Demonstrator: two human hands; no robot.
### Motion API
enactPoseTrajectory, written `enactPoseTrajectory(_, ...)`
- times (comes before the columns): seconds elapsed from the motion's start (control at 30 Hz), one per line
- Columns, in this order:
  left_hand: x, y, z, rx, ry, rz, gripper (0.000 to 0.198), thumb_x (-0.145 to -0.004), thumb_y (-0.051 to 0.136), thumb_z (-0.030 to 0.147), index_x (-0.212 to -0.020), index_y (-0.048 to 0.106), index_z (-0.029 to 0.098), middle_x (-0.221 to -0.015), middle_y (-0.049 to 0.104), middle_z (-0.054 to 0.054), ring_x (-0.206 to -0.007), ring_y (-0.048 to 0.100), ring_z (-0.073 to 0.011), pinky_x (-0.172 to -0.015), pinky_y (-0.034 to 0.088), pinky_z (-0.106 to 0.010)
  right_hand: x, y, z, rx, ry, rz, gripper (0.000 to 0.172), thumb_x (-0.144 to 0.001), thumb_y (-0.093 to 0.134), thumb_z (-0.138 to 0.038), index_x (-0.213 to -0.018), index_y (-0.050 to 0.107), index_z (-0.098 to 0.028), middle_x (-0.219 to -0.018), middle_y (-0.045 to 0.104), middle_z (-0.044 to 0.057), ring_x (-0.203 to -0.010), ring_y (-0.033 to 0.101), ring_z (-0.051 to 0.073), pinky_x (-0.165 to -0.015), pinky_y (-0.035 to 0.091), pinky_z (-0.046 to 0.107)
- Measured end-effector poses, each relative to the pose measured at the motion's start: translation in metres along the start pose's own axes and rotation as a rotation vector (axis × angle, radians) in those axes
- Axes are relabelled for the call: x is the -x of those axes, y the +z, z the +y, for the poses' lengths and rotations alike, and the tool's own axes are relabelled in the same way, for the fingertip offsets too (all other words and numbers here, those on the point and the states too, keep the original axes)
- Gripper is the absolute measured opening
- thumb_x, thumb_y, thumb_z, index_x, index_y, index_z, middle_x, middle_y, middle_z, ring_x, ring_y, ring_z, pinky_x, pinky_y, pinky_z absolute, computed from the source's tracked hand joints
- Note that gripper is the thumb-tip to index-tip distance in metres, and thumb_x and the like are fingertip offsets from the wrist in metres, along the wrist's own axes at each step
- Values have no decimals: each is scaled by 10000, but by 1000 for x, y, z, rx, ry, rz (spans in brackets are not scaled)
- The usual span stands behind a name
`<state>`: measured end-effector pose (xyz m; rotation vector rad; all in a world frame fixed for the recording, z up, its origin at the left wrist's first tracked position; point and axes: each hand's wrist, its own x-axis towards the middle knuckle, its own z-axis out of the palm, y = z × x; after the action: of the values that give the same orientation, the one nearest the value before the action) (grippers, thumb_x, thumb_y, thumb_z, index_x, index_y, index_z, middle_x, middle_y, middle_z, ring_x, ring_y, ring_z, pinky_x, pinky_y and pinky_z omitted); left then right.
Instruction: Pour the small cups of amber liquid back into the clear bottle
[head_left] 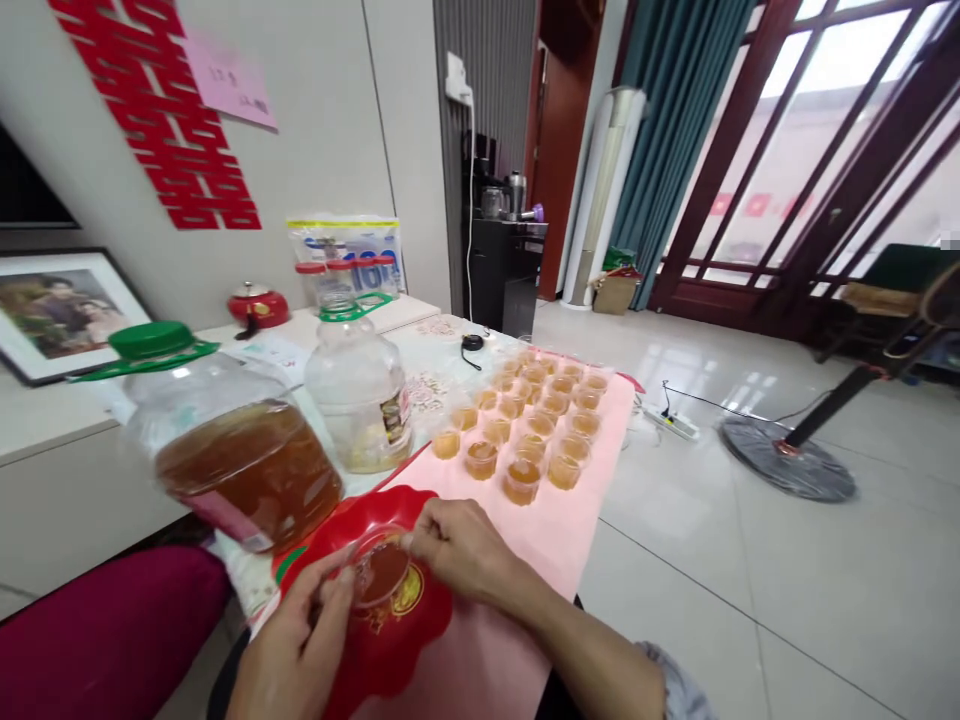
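A small round cup (384, 572) of clear, thin plastic holds reddish-brown liquid, its pale rim showing around the darker surface. It is over the scalloped red tray (420, 645), whose gold print shows just beside it. The left hand (304, 635) pinches its near-left side between thumb and fingers; the right hand (459, 550) grips the rim opposite with its fingertips

The tray's wavy edge has the big amber-filled jug (247, 460) close on its left. Beyond the right hand, a bare strip of pink covering (450, 490) separates the tray from rows of filled cups (523, 478). The covering's right edge borders open tiled floor (675, 560), with the round stand base (787, 465) well apart
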<state>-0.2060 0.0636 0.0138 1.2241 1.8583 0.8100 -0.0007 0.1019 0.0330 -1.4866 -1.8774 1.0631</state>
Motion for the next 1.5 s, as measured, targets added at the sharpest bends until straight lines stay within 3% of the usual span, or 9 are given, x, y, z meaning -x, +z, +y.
enactPoseTrajectory(0.3, 0, -4, 17, -63, -1, 78, 923, -567, 487, 824, -1205, 782, 225, -1175, 848, -77, -1189, 769, -370, -994, 604, -437, -4, 4, 0, -204, 93, -108, 390, -1112, 731, -357, -797, 609, -163, -691, 559, -70, -601, 559, 100, -623, 523, 229)
enactPoseTrajectory(0.43, 3, -7, 26, -61, 44, 91, 867, -606, 517, 830, -1191, 791, 252, -1113, 856, -50, -1092, 792, -338, -886, 631, -400, 7, -4, -6, -407, 100, -90, 349, -1121, 716, -336, -839, 608, -161, -708, 576, -68, -588, 557, 91, -584, 496, 206)
enactPoseTrajectory(0.53, 9, -2, 35, -35, 70, -6, 886, -635, 569, 872, -1233, 784, 255, -1016, 850, -40, -957, 794, -295, -778, 637, -353, 24, -15, -2, -535, 74, -56, 331, -1123, 718, -394, -909, 632, -157, -759, 603, -56, -600, 568, 91, -589, 515, 210)
enactPoseTrajectory(0.77, 47, 56, 75, 228, 196, -67, 699, -690, 656, 763, -1107, 802, 221, -1133, 836, -89, -1029, 781, -291, -805, 661, -364, 75, -44, 46, -678, 44, 110, 398, -1128, 693, -513, -950, 641, -161, -740, 580, -62, -561, 540, 87, -561, 506, 213)
enactPoseTrajectory(0.83, 58, 76, 85, 279, 217, -163, 642, -716, 671, 724, -1064, 795, 199, -1093, 825, -104, -1062, 768, -294, -837, 654, -362, 89, -55, 62, -693, 42, 165, 415, -1121, 697, -531, -937, 636, -164, -732, 573, -64, -560, 535, 88, -569, 509, 218)
enactPoseTrajectory(0.97, 65, 109, 89, 283, 219, -407, 718, -875, 581, 732, -1272, 729, 153, -741, 677, -19, -686, 637, -182, -646, 523, -300, 111, -76, 89, -707, 62, 249, 434, -1108, 714, -543, -908, 632, -167, -738, 584, -59, -582, 556, 95, -604, 536, 234)
enactPoseTrajectory(1.07, 64, 129, 89, 317, 192, -442, 728, -928, 536, 724, -1349, 698, 152, -768, 655, -12, -655, 583, -151, -619, 481, -272, 118, -86, 107, -716, 81, 293, 426, -1110, 716, -532, -908, 637, -165, -739, 589, -58, -594, 571, 99, -617, 549, 239)
enactPoseTrajectory(1.3, 52, 159, 93, 384, 156, -494, 727, -955, 486, 669, -1367, 691, 106, -827, 643, -46, -702, 558, -143, -634, 525, -250, 113, -90, 136, -758, 95, 347, 398, -1112, 721, -507, -931, 645, -161, -775, 603, -48, -629, 590, 104, -635, 561, 244)
enactPoseTrajectory(1.5, 44, 167, 94, 370, 188, -487, 685, -973, 451, 653, -1337, 719, 139, -939, 709, -83, -768, 595, -160, -686, 543, -268, 109, -90, 148, -802, 81, 347, 393, -1106, 727, -508, -936, 647, -162, -787, 604, -44, -646, 595, 109, -645, 563, 248)
